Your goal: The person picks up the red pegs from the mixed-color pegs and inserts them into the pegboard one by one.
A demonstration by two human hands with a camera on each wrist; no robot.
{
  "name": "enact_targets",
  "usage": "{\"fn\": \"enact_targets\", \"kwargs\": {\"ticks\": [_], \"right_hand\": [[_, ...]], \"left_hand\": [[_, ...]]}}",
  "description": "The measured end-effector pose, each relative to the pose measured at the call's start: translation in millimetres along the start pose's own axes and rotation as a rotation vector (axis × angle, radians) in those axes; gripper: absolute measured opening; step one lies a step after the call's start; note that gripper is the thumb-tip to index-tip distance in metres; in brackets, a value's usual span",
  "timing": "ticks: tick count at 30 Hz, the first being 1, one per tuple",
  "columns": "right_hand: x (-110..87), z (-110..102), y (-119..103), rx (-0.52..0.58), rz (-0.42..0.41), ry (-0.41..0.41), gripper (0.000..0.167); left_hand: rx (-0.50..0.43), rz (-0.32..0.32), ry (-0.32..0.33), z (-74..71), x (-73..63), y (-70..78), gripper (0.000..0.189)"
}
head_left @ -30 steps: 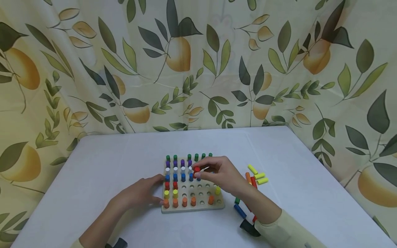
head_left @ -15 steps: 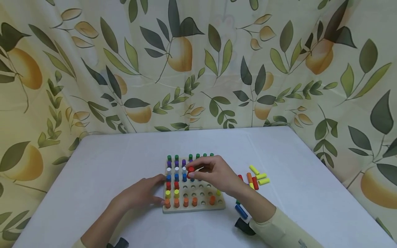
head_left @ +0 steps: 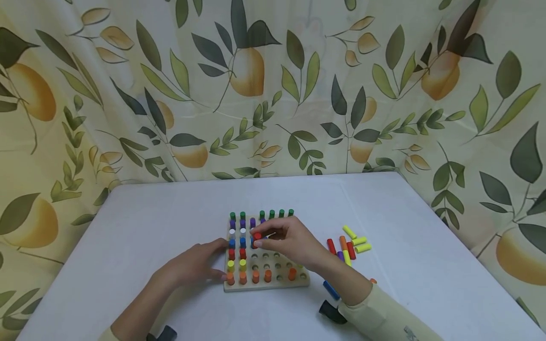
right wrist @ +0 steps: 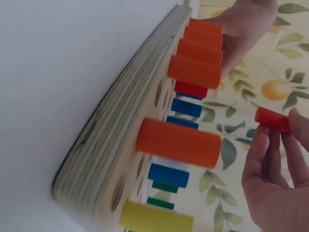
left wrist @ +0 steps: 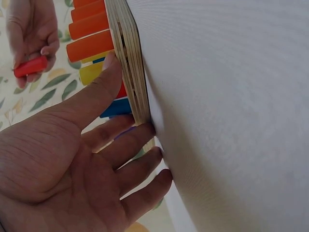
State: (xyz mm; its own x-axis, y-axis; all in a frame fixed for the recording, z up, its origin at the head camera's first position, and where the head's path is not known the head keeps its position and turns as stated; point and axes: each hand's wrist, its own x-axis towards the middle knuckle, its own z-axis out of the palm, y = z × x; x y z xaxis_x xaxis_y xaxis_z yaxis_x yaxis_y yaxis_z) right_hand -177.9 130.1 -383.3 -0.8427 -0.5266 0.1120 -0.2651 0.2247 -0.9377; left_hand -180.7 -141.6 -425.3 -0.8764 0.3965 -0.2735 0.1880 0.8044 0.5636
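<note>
A wooden peg board [head_left: 286, 285] lies flat on the white table, with rows of coloured pegs upright in its holes. My left hand [head_left: 187, 266] rests at its left side, thumb and fingertips touching the board's edge; the left wrist view has the fingers [left wrist: 133, 145] fairly straight. Above the board, my right hand [head_left: 298, 244] pinches a red peg [head_left: 257, 237] between thumb and fingers. That red peg [right wrist: 272, 119] is held clear of the holes in the right wrist view. Part of the board's right side is hidden behind the right hand.
Loose pegs lie right of the board: yellow [head_left: 361, 247], red [head_left: 331, 246], orange [head_left: 343, 242] and blue [head_left: 331, 290]. The right forearm covers some of them. A patterned curtain [head_left: 273, 94] hangs behind the table [head_left: 170, 203].
My right hand has moved left over the board with the red peg, uncovering more loose pegs. The left hand stays at the board's edge.
</note>
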Motion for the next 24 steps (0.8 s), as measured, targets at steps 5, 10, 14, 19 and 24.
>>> {"fn": "enact_targets", "kwargs": {"ticks": [5,10,14,19,24], "right_hand": [[4.0,4,1,-0.004,0.015,-0.01,0.024],[4.3,5,4,-0.02,0.04,0.0,0.024],[3.9,5,6,-0.023,0.052,0.008,0.023],[3.7,6,9,-0.017,0.071,0.01,0.022],[4.0,7,14,-0.032,0.087,0.013,0.023]], "left_hand": [[-0.02,0.009,-0.003,-0.2,-1.2,0.6,0.074],[-0.023,0.024,0.004,0.3,-1.1,0.9,0.073],[-0.012,0.02,0.006,0.3,-1.8,1.9,0.073],[0.001,0.011,0.005,0.1,-2.7,2.5,0.075],[-0.004,0.015,0.005,0.5,-2.4,1.9,0.075]]}}
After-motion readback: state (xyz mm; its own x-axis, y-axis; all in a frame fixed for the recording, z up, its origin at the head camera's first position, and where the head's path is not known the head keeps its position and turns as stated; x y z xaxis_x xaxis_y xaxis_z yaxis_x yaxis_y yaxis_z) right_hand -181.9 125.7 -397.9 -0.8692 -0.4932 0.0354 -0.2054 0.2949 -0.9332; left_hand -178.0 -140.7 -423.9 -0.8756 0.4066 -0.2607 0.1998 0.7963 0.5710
